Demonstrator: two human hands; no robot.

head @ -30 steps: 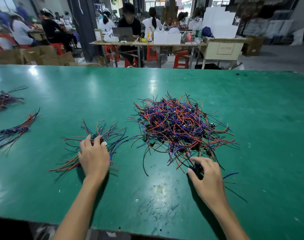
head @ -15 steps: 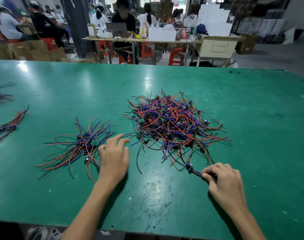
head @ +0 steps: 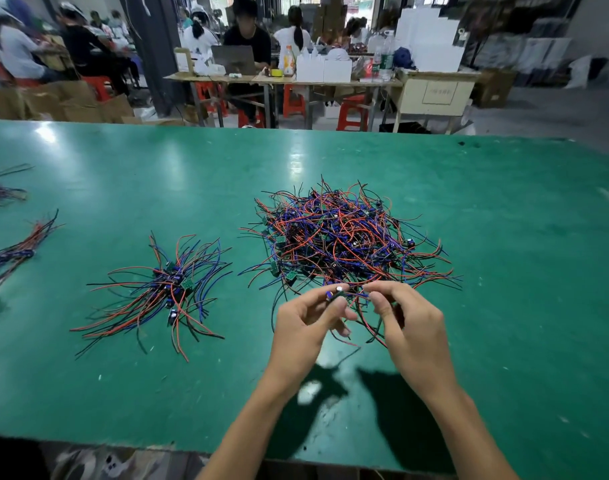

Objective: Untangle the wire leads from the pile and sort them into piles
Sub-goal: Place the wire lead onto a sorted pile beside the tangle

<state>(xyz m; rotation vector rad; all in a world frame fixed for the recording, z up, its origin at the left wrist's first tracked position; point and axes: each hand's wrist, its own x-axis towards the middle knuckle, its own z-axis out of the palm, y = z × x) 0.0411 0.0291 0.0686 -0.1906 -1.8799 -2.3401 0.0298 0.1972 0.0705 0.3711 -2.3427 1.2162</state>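
Both hands raised above green table (head: 504, 237), left hand (head: 305, 327) pinching wire lead (head: 337, 293) at its small board, right hand (head: 410, 320) pinching its wires, just before tangled pile (head: 341, 237), sorted pile (head: 168, 289) left, lead's trailing ends partly hidden by fingers

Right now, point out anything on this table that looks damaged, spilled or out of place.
Nothing stands out. The tangled pile and the sorted bundle lie apart on the green table. Both hands, left and right, hold one wire lead just in front of the pile.
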